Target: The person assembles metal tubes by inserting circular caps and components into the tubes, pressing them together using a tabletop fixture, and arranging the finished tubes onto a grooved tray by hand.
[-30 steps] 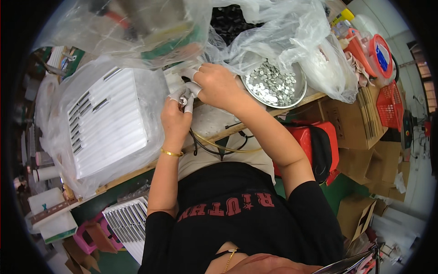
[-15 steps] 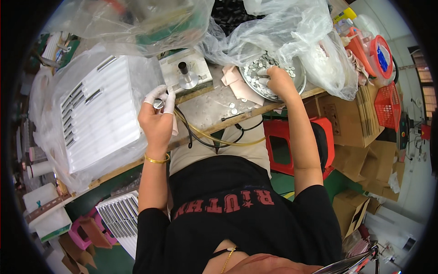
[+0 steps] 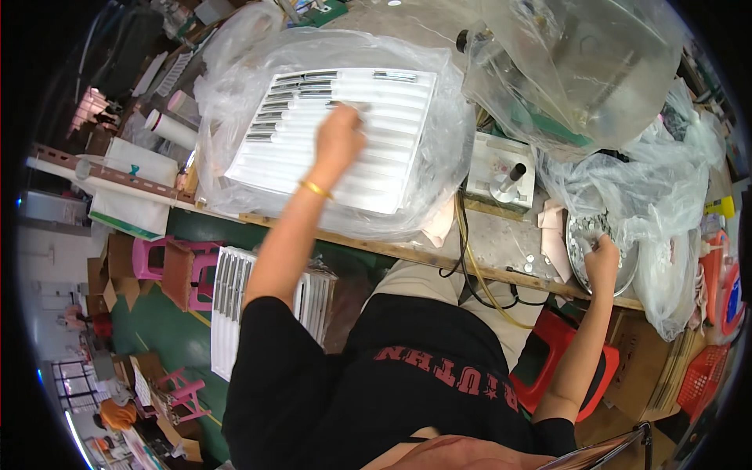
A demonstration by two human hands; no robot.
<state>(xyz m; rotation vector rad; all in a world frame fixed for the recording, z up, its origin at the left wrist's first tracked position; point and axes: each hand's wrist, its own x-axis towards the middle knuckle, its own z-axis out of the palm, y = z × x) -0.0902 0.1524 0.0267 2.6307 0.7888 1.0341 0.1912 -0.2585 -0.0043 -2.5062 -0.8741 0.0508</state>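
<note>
My left hand (image 3: 340,141) is over the white ribbed tray (image 3: 376,176), its fingers curled in and blurred by motion. A grey streak shows at its fingertips, too smeared to name. Shiny metal tubes (image 3: 270,116) lie in the tray's grooves to the left of this hand, and one more lies at its far right. My right hand (image 3: 601,265) is at the round metal dish (image 3: 578,276), fingers bent together among small silvery-white discs (image 3: 587,227). Whatever those fingers pinch is too small to make out.
Between my hands stands a pale metal block (image 3: 479,184) with a dark-topped upright post (image 3: 513,174). Loose cables and a yellow hose (image 3: 478,286) hang over the bench edge. Clear plastic covers things behind. A red stool (image 3: 540,368) and a tube-filled tray (image 3: 229,294) are below.
My left hand has moved left from beside the post to over the tray; earlier it held a round-ended shiny metal piece. My right hand stays at the dish. The view has swung left.
</note>
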